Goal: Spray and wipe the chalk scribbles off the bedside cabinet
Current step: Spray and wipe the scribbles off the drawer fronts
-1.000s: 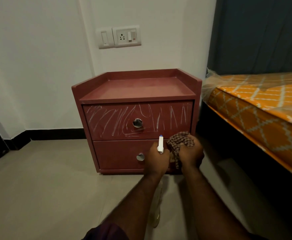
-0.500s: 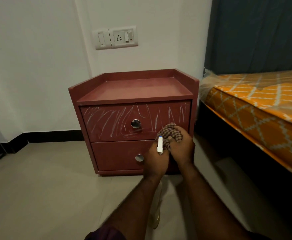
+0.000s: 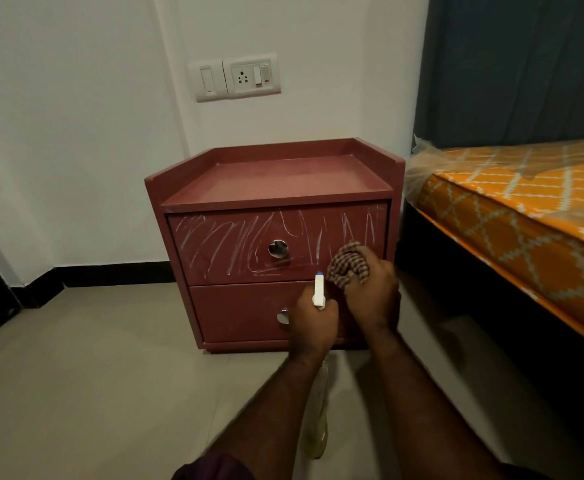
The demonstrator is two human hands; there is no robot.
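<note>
Right hand (image 3: 373,292): fingers curled round a bunched checked cloth (image 3: 347,265), held at the right end of the top drawer front. I cannot tell whether the cloth presses the surface.
Left hand (image 3: 313,327): wrapped round the neck of a spray bottle (image 3: 319,289). The white, blue-tipped nozzle points toward the drawer, and the pale translucent body hangs below the wrist.
Chalk scribbles (image 3: 228,244): thin white zigzags from the left edge to the right edge of the top drawer front, looping round its round metal knob (image 3: 278,248). The lower drawer looks unmarked.
Step in hand: probably the start of wiping, at the right end.
Doing it well: flatten the cloth into a pad, press firmly, overlap the strokes leftward, circle the knob, and refold once chalk loads the fabric.
Materials: the bedside cabinet (image 3: 273,181) is maroon, smooth and matte, with a raised lip on three sides of its top. The cloth is soft, woven, brown-and-cream check.
Beside it: a mattress (image 3: 526,202), orange-patterned under clear plastic, off the cabinet's right side.
</note>
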